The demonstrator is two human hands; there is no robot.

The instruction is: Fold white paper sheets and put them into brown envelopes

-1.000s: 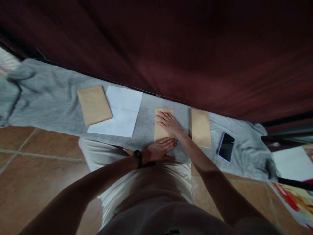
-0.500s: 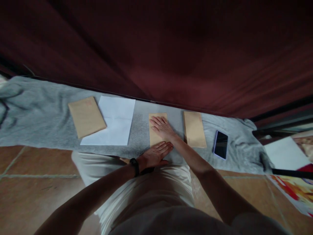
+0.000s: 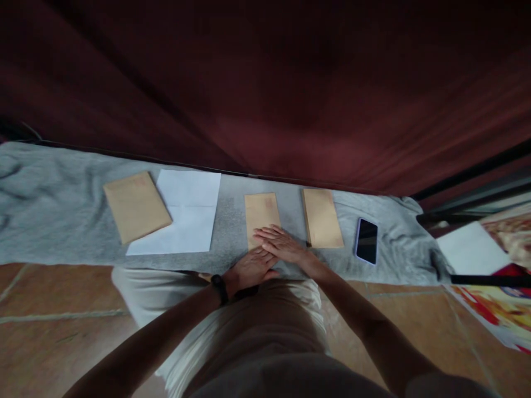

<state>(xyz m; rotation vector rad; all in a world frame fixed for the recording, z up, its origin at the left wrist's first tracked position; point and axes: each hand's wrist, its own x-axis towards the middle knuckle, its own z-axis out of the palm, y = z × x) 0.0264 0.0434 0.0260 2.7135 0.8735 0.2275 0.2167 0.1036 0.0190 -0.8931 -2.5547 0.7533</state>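
Observation:
A tan paper envelope [image 3: 262, 210] lies flat on the grey cloth in front of me. My right hand [image 3: 280, 243] rests flat across its lower part, fingers stretched out and pointing left. Just below, my left hand [image 3: 254, 267], with a black band on the wrist, lies flat at the envelope's near edge, and the right fingers partly overlap it. The envelope's near end is hidden under the hands. Right of it sits a stack of tan envelopes [image 3: 323, 218]. Off to the left, another tan envelope or stack [image 3: 136, 207] overlaps white paper sheets [image 3: 193, 221].
The grey cloth [image 3: 62, 193] covers a long narrow surface. A phone with a purple edge [image 3: 367, 241] lies at the right. Behind hangs a dark red curtain-like fabric [image 3: 265, 110]. A white sheet [image 3: 473, 249] and a colourful printed item [image 3: 498, 318] are at the far right, above floor tiles.
My right hand has slid down the envelope toward me, uncovering its upper part, and now overlaps the left fingers. The left hand stays near the near edge. The view has shifted slightly.

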